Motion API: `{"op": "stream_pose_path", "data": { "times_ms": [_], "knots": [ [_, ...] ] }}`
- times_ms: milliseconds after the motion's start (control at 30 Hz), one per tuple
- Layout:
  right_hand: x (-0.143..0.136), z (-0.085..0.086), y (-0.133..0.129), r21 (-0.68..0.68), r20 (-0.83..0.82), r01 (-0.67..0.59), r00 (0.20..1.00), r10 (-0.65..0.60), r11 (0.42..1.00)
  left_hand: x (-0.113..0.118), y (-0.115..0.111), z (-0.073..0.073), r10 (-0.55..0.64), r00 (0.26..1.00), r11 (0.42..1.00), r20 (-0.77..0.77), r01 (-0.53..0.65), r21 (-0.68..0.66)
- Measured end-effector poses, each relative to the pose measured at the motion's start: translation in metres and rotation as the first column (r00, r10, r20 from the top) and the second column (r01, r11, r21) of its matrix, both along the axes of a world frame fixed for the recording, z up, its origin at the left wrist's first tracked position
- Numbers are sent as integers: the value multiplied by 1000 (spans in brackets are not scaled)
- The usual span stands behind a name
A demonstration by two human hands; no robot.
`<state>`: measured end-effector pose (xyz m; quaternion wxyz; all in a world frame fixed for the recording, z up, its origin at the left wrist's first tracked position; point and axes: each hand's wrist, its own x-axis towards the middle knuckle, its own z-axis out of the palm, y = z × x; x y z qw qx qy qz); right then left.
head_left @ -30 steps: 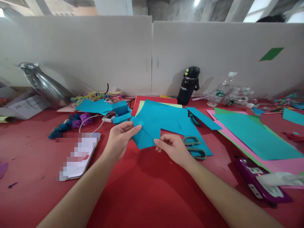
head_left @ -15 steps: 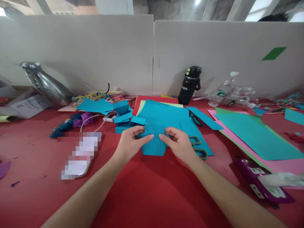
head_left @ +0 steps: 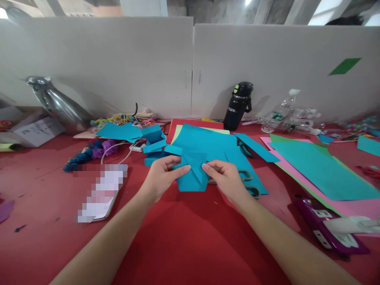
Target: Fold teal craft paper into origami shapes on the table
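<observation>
A folded blue paper piece [head_left: 192, 180] is held up over the red table, its flaps crossing at the front. My left hand [head_left: 164, 174] pinches its left edge between thumb and fingers. On the right edge, my right hand [head_left: 224, 176] has the same kind of pinch. Behind the piece lie large blue sheets [head_left: 204, 138]. Scissors with green handles [head_left: 252, 192] rest just beyond my right hand, their blades mostly hidden. Folded blue strips [head_left: 153, 140] are stacked behind my left hand.
A phone [head_left: 103, 194] lies at left, near a metal jug [head_left: 63, 107]. A black bottle [head_left: 238, 107] and a clear plastic bottle [head_left: 280, 113] stand at the back. Coloured sheets [head_left: 323, 170] and a purple power strip [head_left: 332, 227] are at right.
The front flaps of the blue piece have shifted and now show a diagonal crease. My right thumb has moved slightly right, toward the piece's edge.
</observation>
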<state>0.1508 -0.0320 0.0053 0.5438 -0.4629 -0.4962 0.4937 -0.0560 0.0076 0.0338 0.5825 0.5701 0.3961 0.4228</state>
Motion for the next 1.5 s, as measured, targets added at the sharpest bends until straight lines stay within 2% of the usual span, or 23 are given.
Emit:
{"op": "stream_pose_path", "data": {
  "times_ms": [133, 300, 400, 500, 567, 633, 700, 833, 967, 1133, 1367, 1500],
  "knots": [
    [4, 2, 1, 18, 31, 62, 998, -63, 998, -4, 5, 0, 92, 995, 995, 28, -91, -39],
    [3, 3, 1, 14, 32, 85, 996, -85, 996, -4, 5, 2, 186, 982, 981, -38, -183, 68],
    [5, 6, 0, -3, 1, 85, 996, -85, 996, -1, 2, 2, 129, 992, 990, 18, -129, 54],
    [6, 9, 0, -34, -52, 99, 994, -101, 994, 3, -3, 1, -45, 995, 998, 90, 49, -45],
    [5, 10, 0, -65, -119, 107, 986, -114, 992, 6, -5, 0, -115, 989, 990, 92, 122, -68],
    [2, 9, 0, -107, -214, 72, 972, -94, 992, 8, -7, 1, -108, 991, 992, 81, 112, -50],
    [-1, 7, -1, -130, -256, 25, 965, -58, 991, 9, -8, 2, -49, 996, 998, 72, 51, -22],
    [-6, 0, -2, -145, -137, 56, 988, -76, 988, 9, -9, 2, 52, 998, 998, 26, -53, 43],
    [-6, -1, -3, -111, 12, 98, 995, -97, 989, 9, -9, 0, 41, 999, 996, -8, -40, 83],
    [-4, 1, -3, -60, 84, 31, 996, -26, 998, 4, -4, -1, 118, 992, 987, -45, -113, 116],
    [-7, 0, -4, -53, 134, -22, 991, 29, 998, 5, -3, 3, 14, 1000, 1000, 10, -14, -4],
    [-9, 1, -6, -74, 133, -33, 990, 42, 997, 7, -5, 2, 8, 997, 998, 71, -3, -67]
  ]
}}
